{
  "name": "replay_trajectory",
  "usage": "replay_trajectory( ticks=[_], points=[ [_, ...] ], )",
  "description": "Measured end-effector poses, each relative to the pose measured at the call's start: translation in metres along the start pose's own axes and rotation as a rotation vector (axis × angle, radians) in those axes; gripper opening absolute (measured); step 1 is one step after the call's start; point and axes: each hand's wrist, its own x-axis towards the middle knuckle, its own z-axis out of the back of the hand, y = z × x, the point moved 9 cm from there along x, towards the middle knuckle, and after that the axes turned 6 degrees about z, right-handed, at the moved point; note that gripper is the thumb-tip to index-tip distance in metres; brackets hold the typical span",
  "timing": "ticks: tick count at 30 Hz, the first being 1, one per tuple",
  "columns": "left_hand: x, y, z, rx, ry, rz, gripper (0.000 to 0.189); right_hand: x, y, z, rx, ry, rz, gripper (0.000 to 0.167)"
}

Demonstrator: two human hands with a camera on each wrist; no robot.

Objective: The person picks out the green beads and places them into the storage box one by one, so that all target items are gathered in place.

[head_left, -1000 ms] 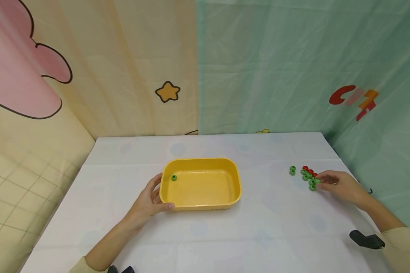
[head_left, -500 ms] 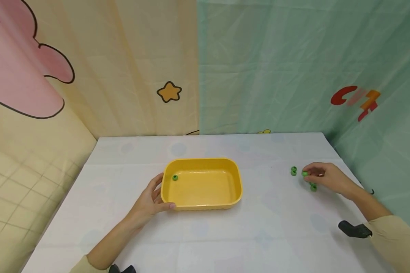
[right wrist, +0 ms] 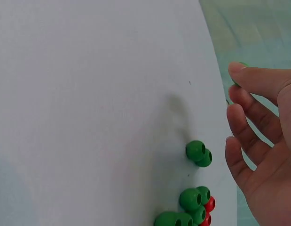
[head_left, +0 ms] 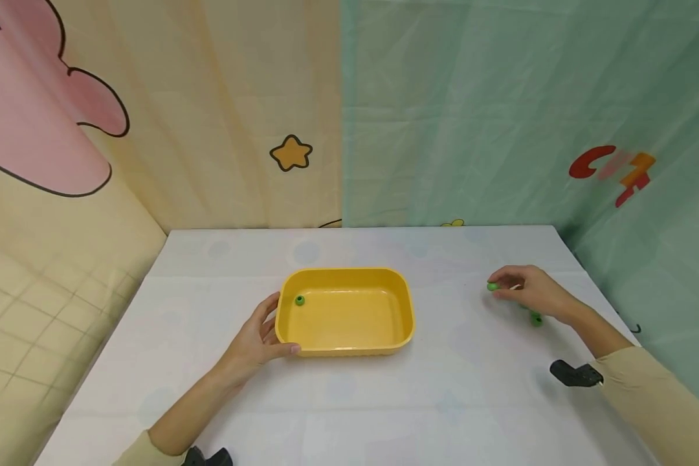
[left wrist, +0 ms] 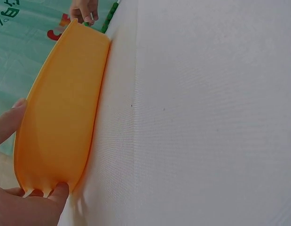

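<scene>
My left hand (head_left: 255,341) grips the left end of a shallow yellow tray (head_left: 349,318), thumb along the front corner and fingers round the side. One green bead (head_left: 299,300) lies inside it near that end. Over to the right, my right hand (head_left: 527,289) pinches another green bead (head_left: 492,286) between thumb and fingertips, raised over the table. Below this hand, the right wrist view shows a pair of green beads (right wrist: 196,150) and a cluster of green beads (right wrist: 190,199) with red beads (right wrist: 210,204) behind. The hand hides most of these in the head view.
A white cloth covers the table (head_left: 349,408). Printed curtains (head_left: 489,129) hang along its back and right side, and a yellow one (head_left: 64,310) along the left. A black wrist mount (head_left: 575,373) juts from the right sleeve.
My right hand has lifted a green bead from the cluster and moved left with it, toward the tray. My left hand keeps its grip on the tray.
</scene>
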Motion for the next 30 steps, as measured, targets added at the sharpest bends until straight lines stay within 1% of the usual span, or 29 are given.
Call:
replay_trajectory(
  ticks=[8, 16, 20, 25, 30],
  points=[
    [0.003, 0.001, -0.002, -0.001, 0.013, -0.007, 0.112, 0.024, 0.018, -0.014, 0.063, 0.027, 0.034, 0.022],
    [0.002, 0.000, -0.001, -0.002, 0.006, -0.021, 0.110, 0.048, 0.038, -0.028, 0.043, 0.058, 0.059, 0.024],
    [0.002, 0.001, 0.000, -0.014, 0.012, -0.014, 0.111, 0.059, 0.047, -0.034, 0.036, 0.074, 0.067, 0.024],
    [0.001, 0.001, 0.001, -0.017, 0.006, -0.005, 0.112, 0.070, 0.060, -0.042, 0.071, 0.099, 0.094, 0.021],
    [-0.001, 0.000, 0.001, -0.017, 0.010, -0.005, 0.112, 0.083, 0.072, -0.051, 0.077, 0.137, 0.120, 0.021]
  ],
)
